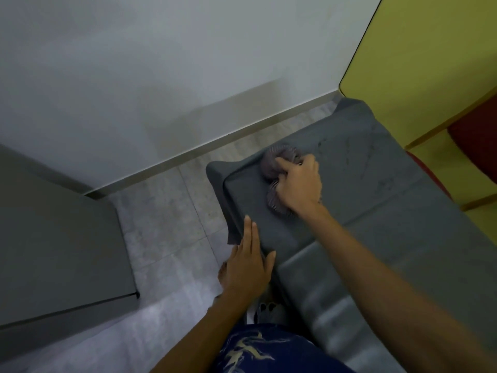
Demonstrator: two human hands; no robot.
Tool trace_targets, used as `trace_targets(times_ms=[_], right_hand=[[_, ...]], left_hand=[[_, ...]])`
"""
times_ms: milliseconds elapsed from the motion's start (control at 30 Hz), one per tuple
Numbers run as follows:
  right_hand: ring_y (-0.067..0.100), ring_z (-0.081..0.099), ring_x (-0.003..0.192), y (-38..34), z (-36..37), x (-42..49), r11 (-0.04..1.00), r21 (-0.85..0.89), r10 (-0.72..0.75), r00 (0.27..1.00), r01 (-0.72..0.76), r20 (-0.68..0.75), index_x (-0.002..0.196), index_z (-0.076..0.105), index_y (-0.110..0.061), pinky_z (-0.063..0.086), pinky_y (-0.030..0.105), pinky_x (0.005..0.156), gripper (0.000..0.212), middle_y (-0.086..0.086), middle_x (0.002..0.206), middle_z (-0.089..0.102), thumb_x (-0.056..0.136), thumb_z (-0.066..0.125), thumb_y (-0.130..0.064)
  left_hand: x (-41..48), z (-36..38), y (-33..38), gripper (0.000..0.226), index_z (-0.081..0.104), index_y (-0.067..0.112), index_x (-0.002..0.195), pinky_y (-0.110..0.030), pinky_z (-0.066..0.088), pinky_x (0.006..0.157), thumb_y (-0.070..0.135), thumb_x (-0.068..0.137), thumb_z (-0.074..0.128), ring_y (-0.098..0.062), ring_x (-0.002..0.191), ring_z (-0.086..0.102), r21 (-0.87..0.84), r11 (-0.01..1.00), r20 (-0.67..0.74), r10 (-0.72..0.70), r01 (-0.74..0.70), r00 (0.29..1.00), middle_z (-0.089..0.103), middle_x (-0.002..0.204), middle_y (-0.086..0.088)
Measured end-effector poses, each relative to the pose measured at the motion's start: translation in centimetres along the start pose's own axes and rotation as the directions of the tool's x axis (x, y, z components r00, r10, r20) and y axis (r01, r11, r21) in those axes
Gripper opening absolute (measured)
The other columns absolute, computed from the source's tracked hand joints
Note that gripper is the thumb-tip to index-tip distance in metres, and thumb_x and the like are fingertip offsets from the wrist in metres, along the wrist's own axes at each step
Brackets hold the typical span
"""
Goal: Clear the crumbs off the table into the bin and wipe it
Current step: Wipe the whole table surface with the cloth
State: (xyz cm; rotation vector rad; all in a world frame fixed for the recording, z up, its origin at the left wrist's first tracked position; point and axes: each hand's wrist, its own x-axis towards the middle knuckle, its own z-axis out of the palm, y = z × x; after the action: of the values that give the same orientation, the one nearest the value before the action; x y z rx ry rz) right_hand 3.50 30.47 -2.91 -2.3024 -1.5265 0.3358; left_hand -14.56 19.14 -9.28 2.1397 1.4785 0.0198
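Observation:
A dark grey table (376,184) runs from the lower right to the middle of the view. My right hand (300,184) presses a bunched grey-purple striped cloth (271,164) onto the tabletop near its far left corner. Part of the cloth sticks out below the hand. My left hand (248,262) lies flat with fingers together along the table's near left edge, holding nothing. Faint dark specks and smears (349,146) show on the tabletop beyond the cloth. No bin is in view.
A grey cabinet or appliance (59,238) stands at the left. Pale tiled floor (166,211) lies between it and the table. A white wall (161,63) is behind, a yellow wall (430,63) with a red seat (478,154) at right. My bare foot (223,273) is under my left hand.

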Motion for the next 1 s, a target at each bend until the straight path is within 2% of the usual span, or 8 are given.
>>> trace_targets(times_ms=[100, 167, 367, 500, 600, 667, 833, 1000], right_hand=[[0.035, 0.047, 0.104, -3.2, 2.4, -3.4, 0.973, 0.032, -0.231, 0.968, 0.229, 0.094, 0.127, 0.062, -0.036, 0.049, 0.044, 0.082, 0.045, 0.013, 0.117, 0.045, 0.084, 0.065, -0.022], [0.032, 0.045, 0.108, -3.8, 3.3, -3.9, 0.968, 0.0, -0.248, 0.956, 0.251, 0.16, 0.134, 0.057, -0.038, 0.048, 0.043, 0.087, 0.05, 0.012, 0.122, 0.044, 0.087, 0.064, -0.023], [0.038, 0.046, 0.107, 1.3, 1.0, 1.4, 0.994, -0.111, 0.008, 0.999, -0.002, 0.053, 0.13, 0.057, -0.042, 0.048, 0.047, 0.088, 0.044, 0.014, 0.118, 0.043, 0.089, 0.055, -0.026], [0.039, 0.045, 0.115, 5.6, -1.3, 3.8, 0.96, -0.033, 0.279, 0.96, -0.278, 0.008, 0.135, 0.054, -0.041, 0.046, 0.048, 0.095, 0.045, 0.015, 0.126, 0.039, 0.093, 0.052, -0.025], [0.038, 0.05, 0.111, 5.0, -1.7, 1.2, 0.959, 0.087, 0.274, 0.96, -0.269, -0.05, 0.134, 0.057, -0.038, 0.05, 0.046, 0.094, 0.043, 0.014, 0.124, 0.041, 0.093, 0.056, -0.025], [0.035, 0.053, 0.107, 3.3, -0.7, -2.3, 0.973, 0.152, 0.185, 0.981, -0.173, -0.067, 0.129, 0.062, -0.036, 0.052, 0.043, 0.091, 0.041, 0.013, 0.12, 0.043, 0.09, 0.062, -0.024], [0.032, 0.055, 0.101, 2.5, 2.0, -9.0, 0.994, 0.09, -0.069, 0.996, 0.064, 0.056, 0.13, 0.06, -0.038, 0.056, 0.041, 0.075, 0.045, 0.012, 0.118, 0.047, 0.088, 0.065, -0.024], [0.033, 0.056, 0.096, 8.1, -0.2, -5.8, 0.956, 0.091, 0.289, 0.947, -0.278, -0.142, 0.128, 0.06, -0.043, 0.056, 0.046, 0.078, 0.044, 0.011, 0.112, 0.045, 0.087, 0.062, -0.026]], left_hand=[[0.1, -0.3, 0.0, 0.082, 0.004, 0.021, 0.155, -0.037, 0.055, 0.086, 0.07, 0.091, 0.02, -0.02, 0.106, 0.06, 0.012, 1.0, 0.017, -0.024, 0.023, 1.0, 0.009, 0.165, 0.0], [0.2, -0.4, 0.0, 0.074, 0.015, 0.02, 0.152, -0.03, 0.056, 0.079, 0.065, 0.095, 0.029, -0.017, 0.095, 0.063, 0.026, 0.999, 0.029, -0.027, 0.026, 0.999, 0.029, 0.158, -0.003], [0.1, -1.3, 0.4, 0.084, -0.007, 0.016, 0.157, -0.024, 0.045, 0.059, 0.059, 0.098, 0.034, -0.015, 0.075, 0.061, 0.06, 0.997, 0.058, 0.034, -0.037, 0.998, -0.03, 0.161, 0.002], [0.6, -2.0, 0.1, 0.082, -0.003, 0.012, 0.157, -0.035, 0.052, 0.089, 0.052, 0.099, 0.039, -0.023, 0.112, 0.055, 0.043, 0.998, 0.084, 0.038, -0.041, 0.996, -0.024, 0.163, -0.002], [1.7, -3.1, 0.3, 0.069, 0.019, 0.001, 0.154, -0.047, 0.029, 0.117, 0.033, 0.099, 0.047, -0.032, 0.145, 0.028, 0.02, 0.997, -0.011, 0.072, -0.072, 0.997, 0.012, 0.164, -0.015], [3.4, -3.9, 0.3, 0.064, 0.027, -0.003, 0.15, -0.051, 0.025, 0.119, 0.022, 0.096, 0.051, -0.035, 0.148, 0.023, 0.033, 0.995, -0.113, 0.096, -0.093, 0.989, 0.024, 0.16, -0.019], [6.7, -3.4, -2.1, 0.06, 0.011, 0.004, 0.156, -0.058, 0.014, 0.12, 0.028, 0.103, 0.028, -0.026, 0.153, -0.001, 0.105, 0.986, -0.039, 0.137, -0.132, 0.99, 0.001, 0.165, -0.011], [6.5, -3.0, -3.7, 0.065, 0.006, 0.009, 0.157, -0.054, 0.008, 0.119, 0.044, 0.102, 0.006, -0.021, 0.153, -0.005, 0.218, 0.957, -0.004, 0.196, -0.19, 0.981, -0.004, 0.166, -0.007]])
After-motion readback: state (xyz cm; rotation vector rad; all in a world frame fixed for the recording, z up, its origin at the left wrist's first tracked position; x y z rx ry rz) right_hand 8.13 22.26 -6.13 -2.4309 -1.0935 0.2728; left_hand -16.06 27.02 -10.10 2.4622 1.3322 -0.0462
